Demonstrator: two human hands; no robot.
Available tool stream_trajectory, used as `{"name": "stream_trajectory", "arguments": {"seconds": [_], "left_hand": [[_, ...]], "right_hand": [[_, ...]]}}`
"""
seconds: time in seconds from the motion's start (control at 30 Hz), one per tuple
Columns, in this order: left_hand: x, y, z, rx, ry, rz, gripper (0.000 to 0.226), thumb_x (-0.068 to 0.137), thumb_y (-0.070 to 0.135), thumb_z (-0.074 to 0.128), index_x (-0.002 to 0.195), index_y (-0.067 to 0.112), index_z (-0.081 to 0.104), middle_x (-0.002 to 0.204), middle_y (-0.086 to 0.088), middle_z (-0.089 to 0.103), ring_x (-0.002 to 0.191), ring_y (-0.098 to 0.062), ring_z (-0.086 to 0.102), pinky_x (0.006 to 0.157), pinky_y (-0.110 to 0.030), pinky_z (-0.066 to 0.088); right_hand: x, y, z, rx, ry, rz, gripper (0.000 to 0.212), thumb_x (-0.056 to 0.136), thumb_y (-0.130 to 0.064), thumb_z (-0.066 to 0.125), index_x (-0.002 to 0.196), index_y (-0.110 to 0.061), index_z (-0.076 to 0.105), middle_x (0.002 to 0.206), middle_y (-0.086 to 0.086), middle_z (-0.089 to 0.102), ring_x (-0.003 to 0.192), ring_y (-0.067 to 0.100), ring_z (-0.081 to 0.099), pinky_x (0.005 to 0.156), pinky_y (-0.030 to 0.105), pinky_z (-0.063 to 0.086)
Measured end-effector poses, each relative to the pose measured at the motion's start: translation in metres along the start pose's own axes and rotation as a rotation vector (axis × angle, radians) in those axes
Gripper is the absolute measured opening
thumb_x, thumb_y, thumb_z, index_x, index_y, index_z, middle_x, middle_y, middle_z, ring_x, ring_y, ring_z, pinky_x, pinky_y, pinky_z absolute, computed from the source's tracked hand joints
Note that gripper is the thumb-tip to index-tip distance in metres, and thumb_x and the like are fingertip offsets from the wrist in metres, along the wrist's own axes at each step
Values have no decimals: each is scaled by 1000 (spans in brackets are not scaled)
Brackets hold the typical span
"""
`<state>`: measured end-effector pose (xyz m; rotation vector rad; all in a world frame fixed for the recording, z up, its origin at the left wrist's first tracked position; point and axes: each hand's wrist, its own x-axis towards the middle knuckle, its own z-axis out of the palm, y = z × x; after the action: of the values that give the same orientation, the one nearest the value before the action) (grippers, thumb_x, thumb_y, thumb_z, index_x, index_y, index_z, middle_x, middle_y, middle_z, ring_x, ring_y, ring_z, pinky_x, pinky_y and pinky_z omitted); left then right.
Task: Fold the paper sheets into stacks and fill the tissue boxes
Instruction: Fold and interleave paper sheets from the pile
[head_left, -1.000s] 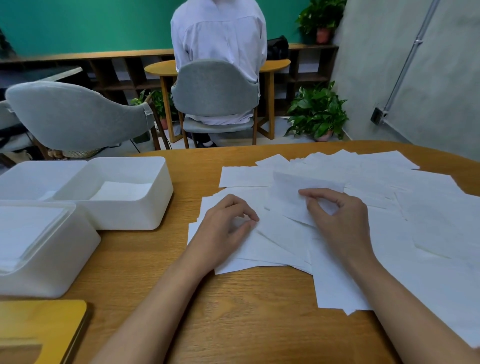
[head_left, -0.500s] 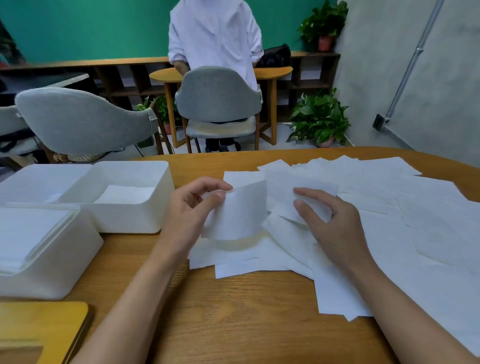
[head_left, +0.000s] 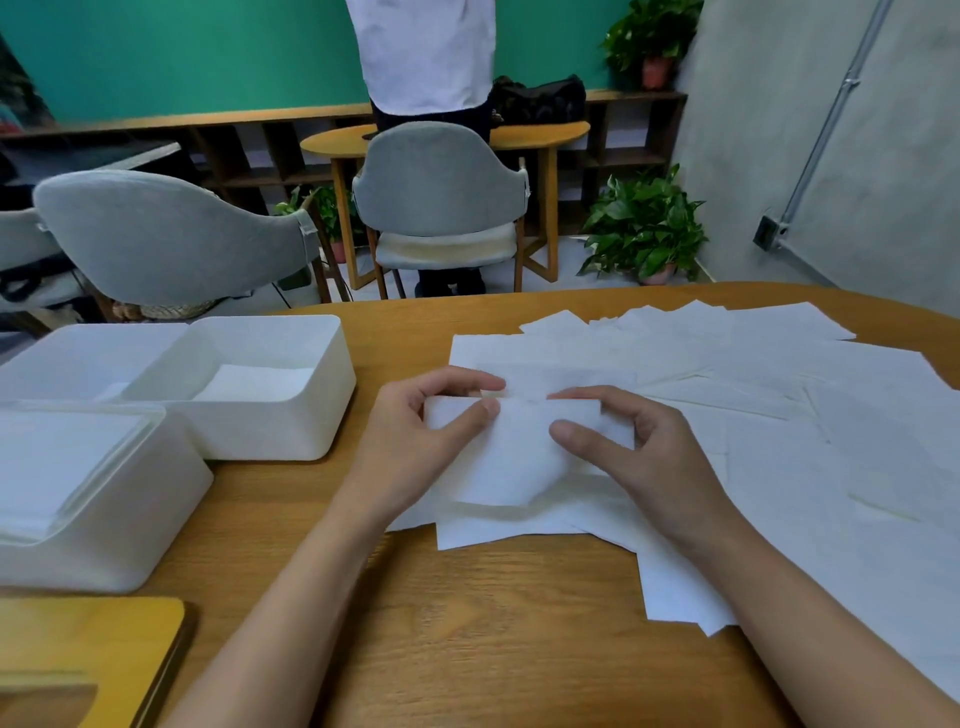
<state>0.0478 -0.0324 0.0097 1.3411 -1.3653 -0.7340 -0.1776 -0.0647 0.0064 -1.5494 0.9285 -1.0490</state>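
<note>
Folding is going on near the middle of the table (head_left: 467, 639). The person is holding 1 paper sheet (head_left: 511, 462) just above the pile of loose sheets (head_left: 810, 447). The left hand (head_left: 410, 441) is pinching the upper left corner between thumb and forefinger, and the right hand (head_left: 644, 457) is pinching the upper right part in the same way. Each grip is therefore grasping the sheet, and neither one is released.

The task is looking only partly done. The near box (head_left: 130, 530) at the left is seeming already filled, with white paper showing under its top. The open box (head_left: 270, 431) beside it is carrying only a thin folded stack (head_left: 254, 382) on its floor. A 3rd box (head_left: 78, 353) is standing behind, and its contents are too unclear to tell. Many sheets are lying flat and unfolded to the right, so most of the folding is probably waiting.

The held sheet is running with its long axis from left to right across the view. Its upper edge is pointing away from the person, and its lower edge is sagging down toward the pile.
</note>
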Motion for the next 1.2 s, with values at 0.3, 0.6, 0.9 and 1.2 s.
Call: {"name": "stream_trajectory", "arguments": {"seconds": [0.3,0.6,0.9,1.2], "left_hand": [[0,5,1,-124,19,-61,7,95,28,75,95,29,82,102,16,76,94,-3,70,73,-22,57],[-4,5,13,-193,32,-101,7,95,24,77,99,21,82,99,5,79,89,-12,73,70,-25,58],[-4,0,18,-105,20,-22,9,95,24,77,103,23,81,106,17,77,102,-3,70,81,-23,55],[-7,4,21,-191,-105,-152,45,91,36,77,133,41,64,114,27,71,101,2,70,77,-20,56]], "right_hand": [[-3,-4,-1,13,20,40,35,74,-44,79,104,-27,79,100,-14,79,92,5,75,76,14,55],[-7,-5,5,53,-63,104,27,84,-36,75,107,-22,78,97,-8,81,89,9,77,71,18,57],[-3,1,5,7,20,98,8,94,-26,73,99,-23,79,89,-10,80,81,6,76,64,14,54],[-1,2,-1,141,7,44,35,95,-19,71,127,-33,68,111,-6,77,98,15,75,74,27,62]]}}
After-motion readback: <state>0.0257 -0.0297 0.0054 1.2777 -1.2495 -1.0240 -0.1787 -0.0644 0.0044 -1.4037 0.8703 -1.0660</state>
